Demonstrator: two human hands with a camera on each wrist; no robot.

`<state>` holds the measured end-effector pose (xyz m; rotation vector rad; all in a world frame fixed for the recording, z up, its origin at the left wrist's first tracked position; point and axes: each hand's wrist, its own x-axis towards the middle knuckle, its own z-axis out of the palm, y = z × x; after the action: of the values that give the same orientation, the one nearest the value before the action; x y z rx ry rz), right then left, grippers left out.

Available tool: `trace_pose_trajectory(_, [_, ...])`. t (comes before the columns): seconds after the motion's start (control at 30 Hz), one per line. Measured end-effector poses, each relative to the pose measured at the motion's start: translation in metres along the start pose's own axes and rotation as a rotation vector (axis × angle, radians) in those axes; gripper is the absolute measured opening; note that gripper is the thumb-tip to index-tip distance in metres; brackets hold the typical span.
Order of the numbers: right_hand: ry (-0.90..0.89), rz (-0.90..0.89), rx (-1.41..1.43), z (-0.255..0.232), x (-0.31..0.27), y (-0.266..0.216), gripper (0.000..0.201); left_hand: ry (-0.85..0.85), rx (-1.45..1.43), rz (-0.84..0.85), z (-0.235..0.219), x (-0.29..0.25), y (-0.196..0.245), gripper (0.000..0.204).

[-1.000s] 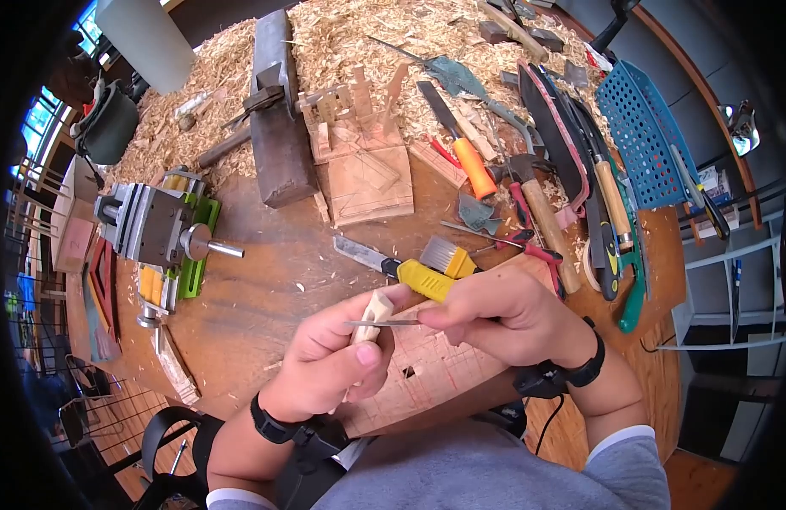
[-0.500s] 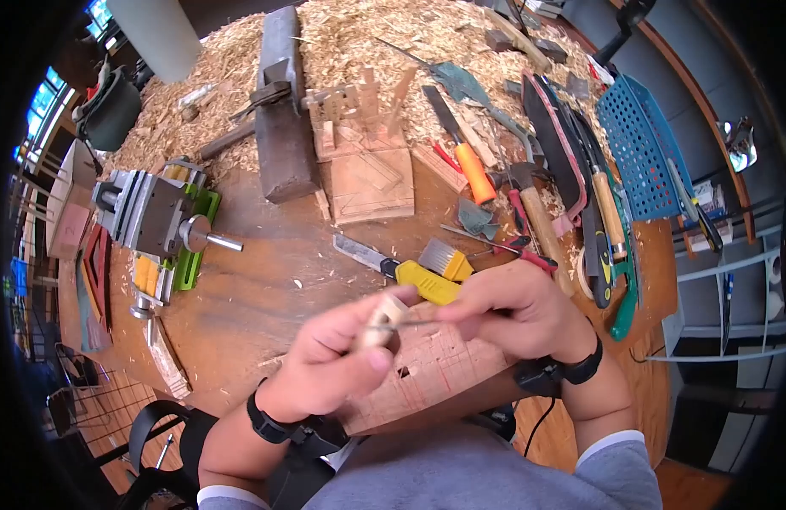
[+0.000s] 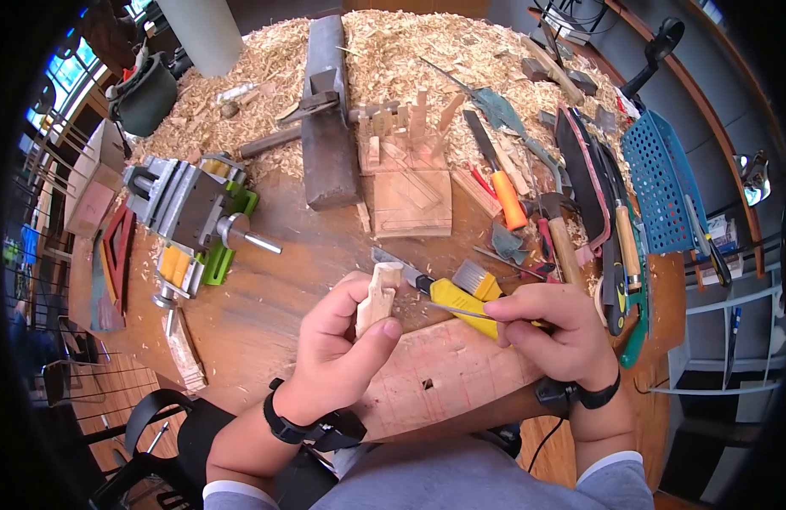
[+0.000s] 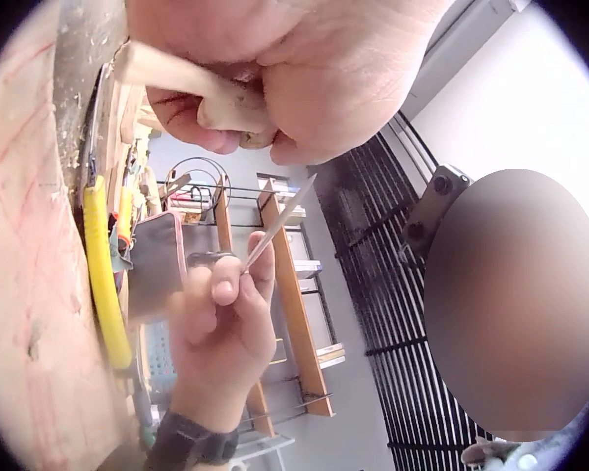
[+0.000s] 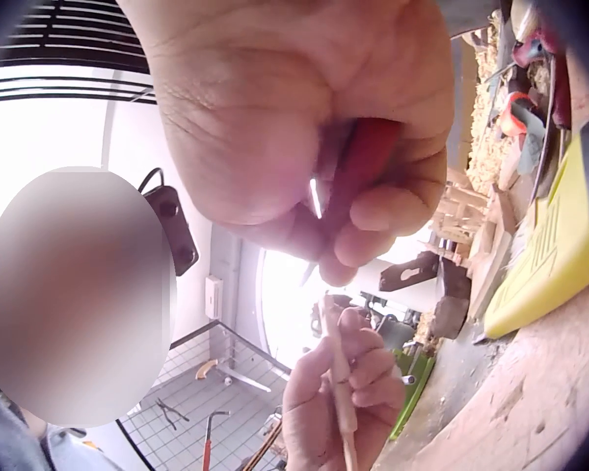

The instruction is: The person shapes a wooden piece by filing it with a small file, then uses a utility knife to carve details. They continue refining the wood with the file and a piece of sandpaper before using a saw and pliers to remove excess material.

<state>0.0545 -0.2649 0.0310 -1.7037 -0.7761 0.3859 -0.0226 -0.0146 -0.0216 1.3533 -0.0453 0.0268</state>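
- Holding the pale wooden piece [image 3: 377, 302] upright over the worktop [image 3: 261, 327], our left hand [image 3: 337, 348] had its fingers curled behind and the thumb against the lower part.
- Our right hand [image 3: 554, 327] pinched a slim metal tool [image 3: 461, 311] between thumb and fingers, with little gap between them; a red handle [image 5: 368, 157] showed inside the grip.
- The tool's tip pointed toward the wooden piece but stood just apart from it, so we judged this a pause for looking over fine shaping.
- To do it well, we needed to keep the left thumb low, out of the tip's line, and grip firmly enough that the wood could not twist.
- Light strokes, with the tool lying flat in the stepped cut, seemed the safest way to spare the edges.
- We had the marked board [image 3: 461, 365] below, and the yellow-handled cutter [image 3: 451, 297] lay near the right hand; keeping our wrists clear of its blade seemed wise.
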Motion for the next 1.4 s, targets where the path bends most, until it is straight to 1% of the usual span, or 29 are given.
trace_pose_trajectory(0.03, [0.001,-0.022,-0.049,0.002,0.000,-0.004,0.036,0.015,-0.040,-0.028,0.000,0.000,0.002,0.029])
trace_pose_trajectory(0.07, [0.004,-0.042,-0.099,0.004,0.000,-0.006,0.038,0.012,-0.029,-0.025,0.002,0.000,0.005,0.029])
trace_pose_trajectory(0.1, [-0.025,-0.107,-0.143,0.004,0.001,-0.008,0.041,0.042,-0.042,-0.045,0.004,0.000,0.010,0.027])
trace_pose_trajectory(0.13, [-0.016,-0.112,-0.139,0.006,0.001,-0.010,0.041,0.070,-0.057,-0.067,0.005,-0.001,0.013,0.025])
trace_pose_trajectory(0.17, [-0.027,-0.128,-0.166,0.008,0.000,-0.013,0.041,0.063,-0.050,-0.066,0.004,0.000,0.011,0.025])
trace_pose_trajectory(0.23, [-0.032,-0.145,-0.192,0.012,-0.001,-0.018,0.041,0.070,0.125,0.106,-0.001,0.001,0.003,0.025])
trace_pose_trajectory(0.27, [-0.025,-0.151,-0.211,0.013,-0.002,-0.020,0.042,0.064,0.129,0.107,-0.001,0.001,0.002,0.025])
trace_pose_trajectory(0.33, [-0.012,-0.157,-0.230,0.015,-0.004,-0.022,0.043,0.038,0.095,0.174,0.001,0.003,0.000,0.028])
trace_pose_trajectory(0.37, [-0.039,-0.129,-0.241,0.015,-0.005,-0.023,0.045,0.032,0.096,0.175,0.003,0.003,0.002,0.028])
trace_pose_trajectory(0.4, [-0.068,-0.101,-0.252,0.015,-0.006,-0.024,0.046,0.023,0.089,0.160,0.005,0.002,0.005,0.030])
trace_pose_trajectory(0.47, [-0.066,-0.111,-0.262,0.018,-0.007,-0.023,0.048,0.012,0.080,0.145,0.004,0.000,0.007,0.032])
trace_pose_trajectory(0.53, [-0.070,-0.117,-0.270,0.021,-0.007,-0.021,0.049,-0.087,0.148,0.014,-0.004,-0.003,0.006,0.035])
trace_pose_trajectory(0.57, [-0.059,-0.150,-0.270,0.022,-0.007,-0.020,0.049,-0.086,0.144,0.013,-0.005,-0.003,0.005,0.035])
trace_pose_trajectory(0.63, [-0.055,-0.183,-0.277,0.022,-0.009,-0.017,0.048,-0.056,0.204,0.160,-0.006,-0.001,0.004,0.037])
trace_pose_trajectory(0.67, [-0.023,-0.196,-0.264,0.020,-0.010,-0.014,0.047,-0.046,0.201,0.165,-0.008,0.000,0.004,0.037])
trace_pose_trajectory(0.7, [0.009,-0.209,-0.248,0.018,-0.010,-0.013,0.046,-0.081,0.181,0.179,-0.010,0.002,0.004,0.036])
trace_pose_trajectory(0.73, [0.002,-0.212,-0.246,0.017,-0.008,-0.013,0.046,-0.119,0.162,0.189,-0.012,0.003,0.005,0.035])
trace_pose_trajectory(0.77, [-0.014,-0.181,-0.242,0.017,-0.007,-0.013,0.045,-0.115,0.162,0.188,-0.014,0.003,0.006,0.035])
trace_pose_trajectory(0.83, [-0.032,-0.148,-0.245,0.016,-0.005,-0.012,0.044,-0.212,0.299,0.256,-0.015,0.007,0.008,0.031])
trace_pose_trajectory(0.87, [-0.032,-0.149,-0.241,0.018,-0.004,-0.010,0.043,-0.206,0.292,0.256,-0.016,0.010,0.009,0.031])
trace_pose_trajectory(0.93, [-0.040,-0.142,-0.238,0.022,-0.001,-0.006,0.043,-0.362,0.410,0.321,-0.015,0.014,0.012,0.027])
trace_pose_trajectory(0.97, [-0.052,-0.167,-0.232,0.022,0.001,-0.003,0.043,-0.367,0.426,0.377,-0.011,0.015,0.012,0.024])
trace_pose_trajectory(1.03, [-0.075,-0.185,-0.231,0.021,0.000,0.003,0.044,-0.343,0.439,0.363,-0.012,0.014,0.017,0.024])
trace_pose_trajectory(1.1, [-0.021,-0.296,-0.362,0.018,-0.001,0.008,0.046,-0.306,0.460,0.354,-0.012,0.014,0.019,0.024])
trace_pose_trajectory(1.17, [-0.040,-0.327,-0.395,0.020,0.006,0.004,0.047,-0.362,0.397,0.302,-0.010,0.014,0.018,0.022])
trace_pose_trajectory(1.2, [-0.043,-0.352,-0.428,0.022,0.006,0.003,0.048,-0.362,0.391,0.296,-0.009,0.012,0.018,0.022])
trace_pose_trajectory(1.27, [-0.039,-0.355,-0.449,0.022,0.004,0.006,0.048,-0.341,0.421,0.261,-0.007,0.012,0.017,0.020])
trace_pose_trajectory(1.33, [-0.056,-0.376,-0.473,0.018,0.006,0.008,0.048,-0.327,0.387,0.293,-0.004,0.014,0.016,0.020])
trace_pose_trajectory(1.4, [-0.061,-0.342,-0.383,0.016,0.003,0.009,0.046,-0.328,0.366,0.285,-0.003,0.013,0.017,0.020])
